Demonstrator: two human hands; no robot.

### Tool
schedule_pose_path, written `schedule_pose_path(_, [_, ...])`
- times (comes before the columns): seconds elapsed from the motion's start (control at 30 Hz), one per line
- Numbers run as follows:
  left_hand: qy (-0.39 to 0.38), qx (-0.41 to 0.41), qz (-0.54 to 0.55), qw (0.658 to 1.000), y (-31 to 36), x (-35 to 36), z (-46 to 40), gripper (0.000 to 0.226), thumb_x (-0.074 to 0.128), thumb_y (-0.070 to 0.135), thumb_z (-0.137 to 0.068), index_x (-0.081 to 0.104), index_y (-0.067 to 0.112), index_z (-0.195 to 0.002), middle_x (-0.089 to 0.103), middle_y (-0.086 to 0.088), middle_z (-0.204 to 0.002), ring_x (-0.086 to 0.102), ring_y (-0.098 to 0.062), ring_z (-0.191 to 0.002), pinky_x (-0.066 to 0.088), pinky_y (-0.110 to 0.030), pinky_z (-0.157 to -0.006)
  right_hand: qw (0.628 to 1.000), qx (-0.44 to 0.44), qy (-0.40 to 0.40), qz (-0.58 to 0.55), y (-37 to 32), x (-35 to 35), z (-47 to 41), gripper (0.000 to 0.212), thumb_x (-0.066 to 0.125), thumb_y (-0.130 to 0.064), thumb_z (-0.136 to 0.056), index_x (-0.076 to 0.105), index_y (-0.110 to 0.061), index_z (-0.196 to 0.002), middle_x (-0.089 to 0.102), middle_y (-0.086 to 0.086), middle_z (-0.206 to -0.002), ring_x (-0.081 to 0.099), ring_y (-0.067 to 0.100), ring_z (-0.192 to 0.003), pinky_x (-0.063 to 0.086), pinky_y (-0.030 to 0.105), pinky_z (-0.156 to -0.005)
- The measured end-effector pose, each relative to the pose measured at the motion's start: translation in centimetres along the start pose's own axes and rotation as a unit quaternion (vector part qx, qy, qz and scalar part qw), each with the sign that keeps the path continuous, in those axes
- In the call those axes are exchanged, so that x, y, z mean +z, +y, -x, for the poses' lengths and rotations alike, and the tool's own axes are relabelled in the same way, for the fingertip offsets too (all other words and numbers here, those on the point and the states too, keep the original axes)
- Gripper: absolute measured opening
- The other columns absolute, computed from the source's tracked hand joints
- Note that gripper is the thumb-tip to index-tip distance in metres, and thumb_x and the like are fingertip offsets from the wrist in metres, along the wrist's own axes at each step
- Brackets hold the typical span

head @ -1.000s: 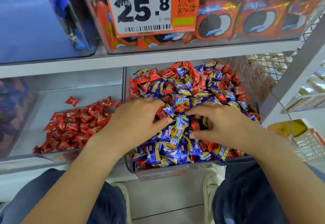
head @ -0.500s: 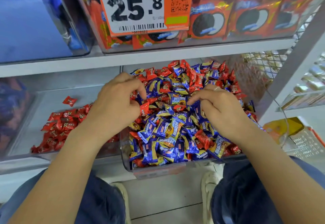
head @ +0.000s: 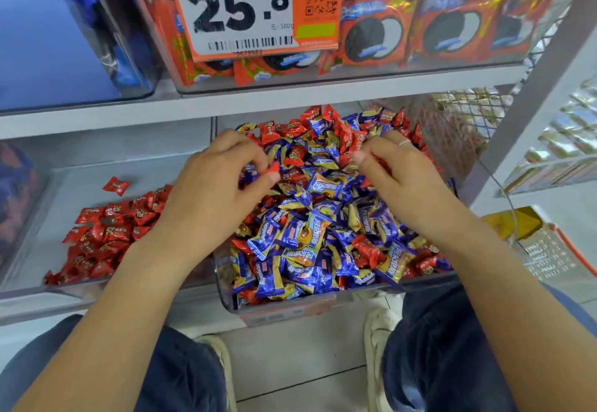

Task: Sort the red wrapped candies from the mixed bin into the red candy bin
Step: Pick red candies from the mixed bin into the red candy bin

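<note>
The clear mixed bin (head: pixel 284 310) on the lower shelf holds a heap of blue-and-gold and red wrapped candies (head: pixel 310 227). To its left the red candy bin (head: pixel 48 289) holds a pile of red candies (head: pixel 106 234) and one stray red candy (head: pixel 116 185). My left hand (head: pixel 213 192) hovers over the mixed bin's left side and pinches a red candy (head: pixel 273 167) between thumb and fingers. My right hand (head: pixel 397 179) is over the right side, fingers curled and pinching a red candy (head: pixel 371 158) whose wrapper barely shows.
The shelf above carries a clear bin of red cookie packs (head: pixel 420 30) with a price tag (head: pixel 258 7) reading 25.8, and a blue-filled bin (head: pixel 58 40) to the left. A wire mesh panel (head: pixel 462 121) and grey upright (head: pixel 533 88) stand at right. My knees and shoes are below.
Both hands moved from the front of the mixed heap toward its back. The left hand now pinches a red candy at its fingertips, and the right hand's fingers have closed on a red one.
</note>
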State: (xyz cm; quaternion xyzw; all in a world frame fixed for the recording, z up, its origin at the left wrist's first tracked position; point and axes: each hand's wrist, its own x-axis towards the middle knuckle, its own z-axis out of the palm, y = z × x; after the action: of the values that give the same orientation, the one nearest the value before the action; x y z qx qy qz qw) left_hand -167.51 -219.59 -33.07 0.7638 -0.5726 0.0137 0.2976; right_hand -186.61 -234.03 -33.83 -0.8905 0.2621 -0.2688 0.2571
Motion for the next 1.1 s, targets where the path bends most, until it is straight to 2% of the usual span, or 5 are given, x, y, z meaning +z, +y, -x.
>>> schedule_pose_path(0.17, [0.021,-0.028,0.070,0.997,1.3,0.5,0.3,0.026,0.053,0.027,-0.091,0.036,0.024,-0.071,0.061,0.001,-0.077,0.053,-0.009,-0.065,0.039,-0.025,-0.061,0.993,0.039,-0.107,0.039,-0.3,-1.1,2.2,0.048,0.047,-0.067,-0.079,0.040,-0.024,-0.060,0.041,-0.001,-0.055,0.037,0.009,-0.050,0.030,0.025,-0.053])
schedule_pose_path(0.37, [0.002,-0.055,0.018,0.998,2.0,1.2,0.0,0.010,0.053,0.028,-0.093,0.044,0.023,-0.091,0.066,-0.002,-0.074,0.061,-0.026,-0.067,0.046,-0.039,-0.064,0.939,0.071,-0.291,0.171,-0.2,-2.0,3.4,0.036,0.066,-0.062,-0.072,0.062,-0.034,-0.094,0.052,-0.035,-0.055,0.048,-0.016,-0.059,0.028,0.020,-0.050])
schedule_pose_path(0.87, [-0.044,-0.029,0.064,0.997,2.5,1.7,0.1,0.014,0.066,0.032,-0.086,0.052,0.027,-0.085,0.057,0.002,-0.063,0.056,-0.016,-0.062,0.043,-0.028,-0.065,0.984,0.072,-0.127,0.099,2.0,-2.2,2.9,0.015,0.053,-0.029,-0.094,0.045,-0.017,-0.096,0.051,0.002,-0.055,0.044,0.006,-0.043,0.032,0.022,-0.045])
schedule_pose_path(1.0, [-0.115,0.029,0.082,0.989,4.4,1.9,0.8,0.008,0.065,0.033,-0.085,0.062,0.026,-0.087,0.049,0.008,-0.061,0.050,-0.003,-0.065,0.034,-0.011,-0.058,0.985,0.066,-0.141,0.075,1.7,-2.1,3.4,0.014,0.054,-0.024,-0.090,0.050,-0.012,-0.095,0.053,0.008,-0.059,0.042,0.011,-0.044,0.032,0.024,-0.047])
schedule_pose_path(1.1, [-0.200,0.119,0.040,0.972,6.5,3.4,1.8,0.022,0.064,0.044,-0.084,0.067,0.033,-0.102,0.044,0.016,-0.069,0.047,-0.001,-0.068,0.038,-0.022,-0.066,0.984,0.054,-0.162,0.055,1.1,-2.5,3.6,0.011,0.060,-0.020,-0.082,0.054,-0.019,-0.091,0.055,-0.002,-0.060,0.047,0.011,-0.047,0.035,0.021,-0.048])
